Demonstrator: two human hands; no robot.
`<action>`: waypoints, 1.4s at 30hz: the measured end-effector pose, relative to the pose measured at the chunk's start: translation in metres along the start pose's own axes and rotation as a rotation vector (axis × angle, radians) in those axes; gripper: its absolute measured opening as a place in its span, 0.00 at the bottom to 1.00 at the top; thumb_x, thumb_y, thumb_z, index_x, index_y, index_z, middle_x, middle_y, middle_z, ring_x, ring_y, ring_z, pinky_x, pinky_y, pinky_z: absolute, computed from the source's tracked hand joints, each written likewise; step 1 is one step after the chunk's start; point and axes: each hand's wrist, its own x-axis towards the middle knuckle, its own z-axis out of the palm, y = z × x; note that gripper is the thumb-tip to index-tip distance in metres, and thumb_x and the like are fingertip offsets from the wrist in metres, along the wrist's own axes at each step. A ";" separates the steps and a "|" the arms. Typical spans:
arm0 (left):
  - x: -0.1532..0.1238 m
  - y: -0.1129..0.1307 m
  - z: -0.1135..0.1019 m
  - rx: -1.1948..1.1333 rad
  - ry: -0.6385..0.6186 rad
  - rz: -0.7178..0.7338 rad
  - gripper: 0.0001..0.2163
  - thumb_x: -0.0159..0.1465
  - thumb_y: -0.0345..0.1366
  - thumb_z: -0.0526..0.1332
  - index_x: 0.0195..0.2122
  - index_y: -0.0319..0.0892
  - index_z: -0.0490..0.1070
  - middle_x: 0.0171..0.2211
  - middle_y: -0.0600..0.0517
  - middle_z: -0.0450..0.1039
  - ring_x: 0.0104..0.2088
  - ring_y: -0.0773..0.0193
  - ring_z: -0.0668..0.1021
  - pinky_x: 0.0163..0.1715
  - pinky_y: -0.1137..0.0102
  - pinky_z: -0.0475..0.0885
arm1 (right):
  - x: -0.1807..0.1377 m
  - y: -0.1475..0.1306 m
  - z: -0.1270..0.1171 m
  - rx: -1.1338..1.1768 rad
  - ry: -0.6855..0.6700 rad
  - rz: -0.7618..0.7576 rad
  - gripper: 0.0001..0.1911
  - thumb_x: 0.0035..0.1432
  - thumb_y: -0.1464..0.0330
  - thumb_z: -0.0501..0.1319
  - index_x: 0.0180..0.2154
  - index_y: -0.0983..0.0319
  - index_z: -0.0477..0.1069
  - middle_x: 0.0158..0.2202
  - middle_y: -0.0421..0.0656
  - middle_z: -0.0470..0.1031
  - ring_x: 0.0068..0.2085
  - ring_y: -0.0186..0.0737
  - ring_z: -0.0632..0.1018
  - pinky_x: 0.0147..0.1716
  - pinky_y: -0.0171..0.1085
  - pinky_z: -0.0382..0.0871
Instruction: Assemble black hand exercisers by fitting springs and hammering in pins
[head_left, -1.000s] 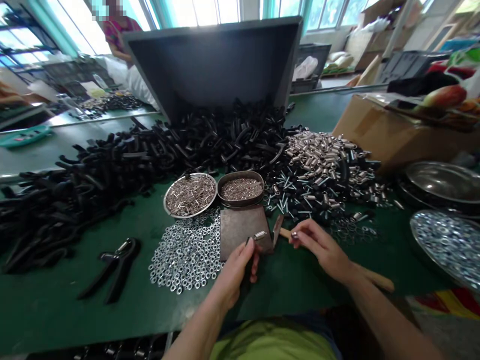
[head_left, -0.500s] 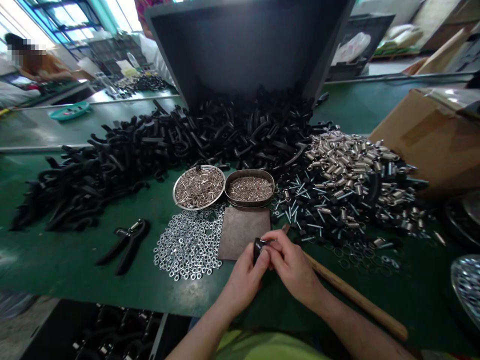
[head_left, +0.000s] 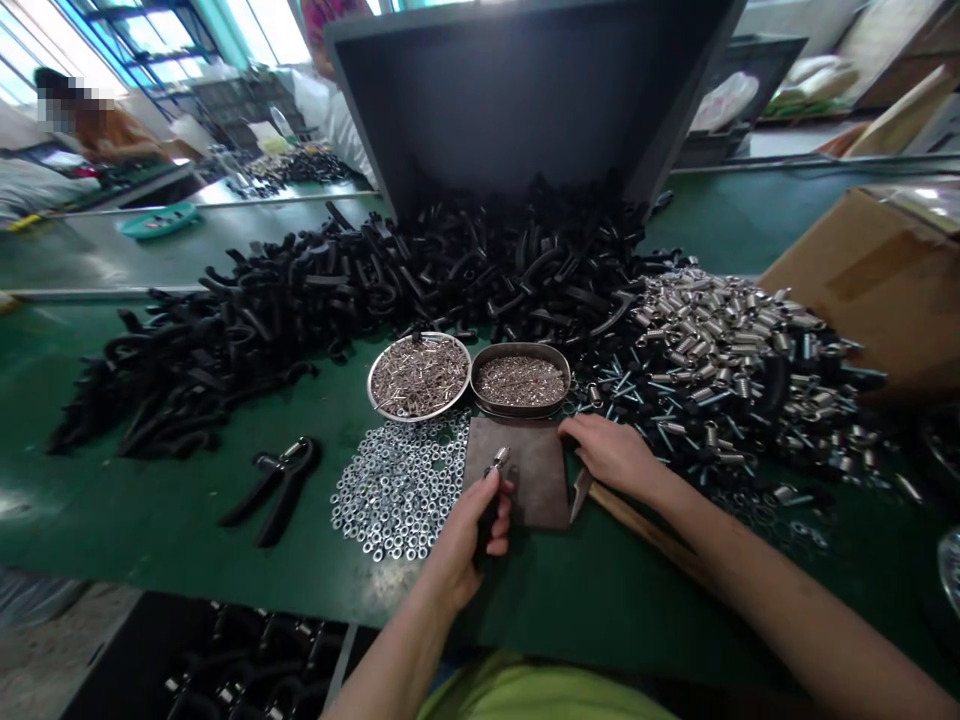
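Observation:
My left hand (head_left: 474, 525) is closed round a black handle piece, mostly hidden by the fingers, with a metal coil spring (head_left: 501, 458) poking up beyond the thumb. At the top right corner of a dark metal plate (head_left: 529, 500) is my right hand (head_left: 611, 450), its fingers bent together; anything between the fingertips is hidden. Below that hand lies a hammer (head_left: 637, 525) with a wooden handle, its head beside the plate. An oval tin of tiny metal pieces (head_left: 523, 408) stands just behind the plate, next to a round dish of pins (head_left: 420, 375). Loose nuts (head_left: 397, 490) spread left of the plate.
A hand gripper (head_left: 274, 485) lies on the green table at left. Black handles (head_left: 360, 270) are heaped across the back before a grey bin (head_left: 525, 100). Springs (head_left: 705, 320) and bolts pile at right, beside a cardboard box (head_left: 862, 280). Another person sits far left.
My hands have parted. The right moved up and right, off the black piece, to the plate's corner; the left keeps the piece, its spring now showing. The view has shifted slightly.

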 end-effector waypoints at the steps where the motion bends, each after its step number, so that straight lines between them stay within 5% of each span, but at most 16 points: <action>1: 0.001 0.004 -0.002 -0.031 -0.022 -0.019 0.24 0.53 0.57 0.62 0.35 0.37 0.68 0.23 0.57 0.59 0.18 0.77 0.58 0.13 0.82 0.49 | 0.002 -0.001 0.001 -0.030 -0.009 0.007 0.16 0.56 0.78 0.52 0.44 0.58 0.68 0.42 0.45 0.73 0.45 0.42 0.73 0.33 0.34 0.66; 5: 0.006 0.017 -0.011 -0.172 -0.036 -0.114 0.27 0.58 0.61 0.50 0.31 0.37 0.67 0.23 0.55 0.62 0.17 0.75 0.61 0.13 0.80 0.53 | 0.002 -0.014 -0.004 -0.035 0.049 0.034 0.19 0.56 0.80 0.49 0.47 0.62 0.67 0.42 0.49 0.71 0.45 0.44 0.72 0.37 0.37 0.66; 9: 0.011 0.027 -0.024 -0.386 -0.068 -0.148 0.15 0.62 0.45 0.54 0.25 0.38 0.64 0.19 0.56 0.59 0.17 0.74 0.60 0.15 0.79 0.55 | -0.012 -0.051 -0.022 0.271 0.252 0.036 0.12 0.60 0.72 0.52 0.46 0.62 0.66 0.42 0.47 0.71 0.42 0.42 0.73 0.42 0.39 0.67; 13: 0.013 0.034 -0.033 -0.466 -0.159 -0.161 0.12 0.59 0.38 0.54 0.20 0.38 0.62 0.16 0.56 0.55 0.16 0.73 0.59 0.17 0.78 0.57 | -0.024 -0.107 -0.037 0.594 0.344 0.066 0.11 0.59 0.67 0.56 0.44 0.60 0.66 0.37 0.44 0.74 0.36 0.40 0.75 0.36 0.37 0.70; 20: 0.006 0.041 -0.026 -0.409 -0.163 -0.110 0.08 0.55 0.36 0.56 0.22 0.38 0.64 0.16 0.55 0.60 0.17 0.73 0.62 0.18 0.77 0.59 | -0.014 -0.161 -0.017 0.472 0.441 -0.009 0.10 0.59 0.72 0.52 0.43 0.63 0.67 0.37 0.47 0.75 0.39 0.42 0.76 0.40 0.39 0.68; 22: 0.005 0.040 -0.025 -0.367 -0.109 -0.051 0.08 0.53 0.36 0.59 0.23 0.38 0.64 0.17 0.56 0.61 0.17 0.74 0.63 0.19 0.77 0.59 | -0.010 -0.165 -0.009 0.390 0.489 0.077 0.09 0.61 0.68 0.53 0.39 0.64 0.68 0.35 0.49 0.75 0.37 0.44 0.76 0.38 0.40 0.68; 26: 0.007 0.036 -0.024 -0.269 -0.118 0.071 0.11 0.53 0.40 0.60 0.22 0.39 0.62 0.16 0.58 0.60 0.18 0.73 0.63 0.20 0.76 0.60 | -0.011 -0.163 -0.005 0.329 0.344 0.355 0.15 0.60 0.57 0.55 0.31 0.61 0.70 0.23 0.44 0.74 0.26 0.43 0.76 0.28 0.38 0.66; 31: 0.003 0.024 -0.020 -0.234 -0.069 0.202 0.09 0.52 0.38 0.62 0.26 0.40 0.63 0.18 0.60 0.61 0.19 0.74 0.63 0.21 0.76 0.59 | -0.024 -0.158 -0.004 0.505 0.514 0.093 0.15 0.61 0.65 0.53 0.49 0.61 0.65 0.45 0.50 0.75 0.45 0.46 0.75 0.43 0.43 0.68; 35: -0.003 0.014 -0.015 -0.073 -0.065 0.377 0.07 0.55 0.38 0.60 0.29 0.40 0.64 0.21 0.59 0.62 0.21 0.73 0.64 0.23 0.76 0.59 | -0.030 -0.155 -0.003 0.801 0.294 0.225 0.17 0.66 0.63 0.44 0.49 0.62 0.63 0.23 0.40 0.74 0.26 0.41 0.77 0.28 0.39 0.71; 39: -0.008 0.007 -0.013 -0.026 0.003 0.460 0.07 0.55 0.38 0.60 0.28 0.41 0.63 0.22 0.59 0.61 0.22 0.73 0.64 0.24 0.76 0.59 | -0.035 -0.150 -0.004 0.686 0.428 0.072 0.14 0.60 0.65 0.53 0.48 0.60 0.65 0.39 0.47 0.76 0.42 0.45 0.76 0.42 0.45 0.69; 42: -0.010 0.003 -0.011 0.034 -0.016 0.473 0.07 0.56 0.39 0.59 0.28 0.41 0.64 0.21 0.59 0.60 0.21 0.72 0.64 0.24 0.75 0.60 | -0.040 -0.143 -0.003 0.830 0.319 0.105 0.14 0.64 0.64 0.46 0.47 0.60 0.64 0.30 0.43 0.75 0.32 0.41 0.77 0.35 0.41 0.70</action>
